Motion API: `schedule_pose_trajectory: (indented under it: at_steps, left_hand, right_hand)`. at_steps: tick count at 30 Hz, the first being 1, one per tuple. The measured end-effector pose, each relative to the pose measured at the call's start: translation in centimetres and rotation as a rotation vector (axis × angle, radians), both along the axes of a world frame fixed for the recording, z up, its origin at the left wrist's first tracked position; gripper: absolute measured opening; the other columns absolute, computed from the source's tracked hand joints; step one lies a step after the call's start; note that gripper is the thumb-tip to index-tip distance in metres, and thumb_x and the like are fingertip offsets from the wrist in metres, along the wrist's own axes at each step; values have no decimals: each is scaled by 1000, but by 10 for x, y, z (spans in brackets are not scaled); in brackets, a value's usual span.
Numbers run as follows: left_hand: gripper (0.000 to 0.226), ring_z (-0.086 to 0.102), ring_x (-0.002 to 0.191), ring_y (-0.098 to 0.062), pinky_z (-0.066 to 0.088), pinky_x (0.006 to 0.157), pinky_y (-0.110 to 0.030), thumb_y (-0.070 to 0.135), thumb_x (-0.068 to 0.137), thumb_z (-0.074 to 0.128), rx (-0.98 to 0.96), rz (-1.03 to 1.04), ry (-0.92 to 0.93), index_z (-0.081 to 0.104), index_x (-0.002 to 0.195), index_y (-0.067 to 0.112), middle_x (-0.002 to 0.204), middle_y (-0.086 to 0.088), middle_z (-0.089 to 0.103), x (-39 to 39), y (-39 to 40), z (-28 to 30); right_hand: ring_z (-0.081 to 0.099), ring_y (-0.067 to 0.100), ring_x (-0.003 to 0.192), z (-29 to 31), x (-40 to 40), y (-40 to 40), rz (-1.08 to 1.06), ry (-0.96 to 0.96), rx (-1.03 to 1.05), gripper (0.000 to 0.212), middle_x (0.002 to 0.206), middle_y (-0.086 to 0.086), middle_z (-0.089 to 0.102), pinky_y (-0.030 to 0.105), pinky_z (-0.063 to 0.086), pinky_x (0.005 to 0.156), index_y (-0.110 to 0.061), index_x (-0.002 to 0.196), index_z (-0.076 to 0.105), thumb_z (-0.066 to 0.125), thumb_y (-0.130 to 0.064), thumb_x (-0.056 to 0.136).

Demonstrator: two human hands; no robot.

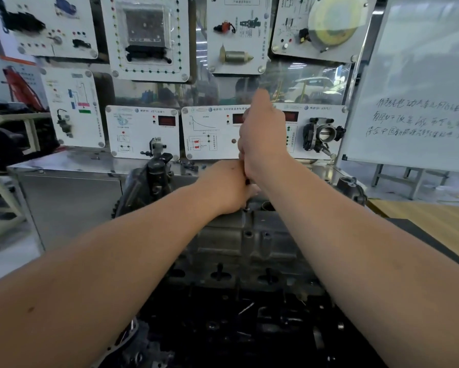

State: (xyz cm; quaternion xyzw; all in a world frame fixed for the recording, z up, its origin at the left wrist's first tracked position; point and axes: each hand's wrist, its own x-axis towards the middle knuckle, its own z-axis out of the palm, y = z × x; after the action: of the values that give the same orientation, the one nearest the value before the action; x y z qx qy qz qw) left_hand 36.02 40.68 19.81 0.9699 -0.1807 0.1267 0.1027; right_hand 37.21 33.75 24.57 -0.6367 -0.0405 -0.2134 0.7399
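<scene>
Grey cast metal forms the engine casting (249,243), which sits at centre view directly under both forearms, with bolt holes and slotted openings on its upper face.

**Hands**
- The right hand (262,139) is raised above the casting's far end, clenched upright with the thumb on top. It grasps a dark tool (247,181), of which only a short stub shows below the fist.
- The left hand (227,187) lies lower, touching the right wrist, back toward the camera. Its fingers are hidden, so whether it grasps anything cannot be told.
- A small bolt (245,209) stands on the casting just below the left hand.

**Obstructions and adjacent items**
- A black upright component (156,168) rises just left of the left hand.
- A toothed sprocket (114,208) projects at the casting's left edge.
- A grey housing (353,187) stands to the right, behind the right forearm.
- Dark, cluttered engine parts (249,328) fill the near foreground between the arms.

**Surface and room**
- A steel cabinet (71,197) stands behind the engine.
- White training panels are mounted above it. The graph panel (209,131) is partly covered by the right hand, and the throttle body (324,134) is on the panel to its right.
- A whiteboard (414,83) with handwriting stands at right.
- A wooden tabletop (435,221) with a black mat (422,243) lies below the whiteboard.
- Glass (310,86) behind the panels shows a blurred workshop.
</scene>
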Motion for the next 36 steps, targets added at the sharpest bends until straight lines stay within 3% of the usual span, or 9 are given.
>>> schedule_pose_trajectory:
  at_steps: [3,8,11,15,19,23,26,31,36]
  left_hand:
    - [27,65,96,-25,52,87,-38,35,106,49,-30,19,-1,53,89,15,95,-7,71,0,-4,-1]
    - [26,49,85,-21,38,74,-33,32,107,51,-61,105,-75,44,89,14,74,3,40,3,-16,-7]
    - [21,49,86,-23,39,75,-33,32,106,53,-181,155,-81,47,96,14,81,0,46,3,-22,-15]
    - [19,57,86,-29,43,72,-34,26,102,56,-427,170,-62,57,95,9,91,-10,59,6,-25,-22]
    - [16,68,83,-19,46,74,-28,12,95,66,-982,43,211,71,105,1,90,-8,72,9,-24,-17]
    - [11,76,80,-13,59,85,-29,-2,91,68,-1157,-76,343,73,96,7,89,-9,80,13,-25,-13]
    - [26,53,51,-12,45,48,-18,-7,92,51,-1129,-26,329,59,76,13,47,6,56,16,-33,-10]
    - [31,30,52,-16,31,48,-21,-5,91,41,-968,90,123,45,65,11,44,5,40,23,-45,-15]
    - [26,41,64,-10,39,59,-19,1,100,53,-972,64,164,49,78,16,72,1,47,28,-41,-20]
  right_hand:
    - [12,21,66,0,4,-6,105,64,44,33,73,3,16,41,14,62,-26,67,18,41,-38,87]
    - [13,15,44,-1,8,-20,283,74,77,46,51,-6,21,24,15,45,-26,50,26,41,-36,92]
    - [12,15,43,0,9,-27,410,74,70,46,51,-6,19,22,15,43,-27,53,24,41,-38,94]
    - [9,15,44,1,12,-34,570,62,25,48,51,-7,15,21,14,45,-27,54,22,37,-40,97]
    - [9,13,42,-1,16,-42,648,56,49,51,49,-7,14,19,14,45,-26,51,24,35,-42,98]
    - [10,11,40,1,19,-47,728,45,48,55,46,-6,15,20,12,46,-24,47,28,33,-41,99]
    - [19,15,43,2,16,-47,686,1,34,52,46,-2,23,26,18,49,-20,50,36,36,-34,100]
    - [46,17,51,7,7,-37,259,40,-93,40,59,2,57,31,41,57,-18,70,54,44,-40,101]
    - [34,11,42,12,1,-17,-27,-18,-38,56,36,-13,36,32,34,56,-22,48,43,43,-36,103]
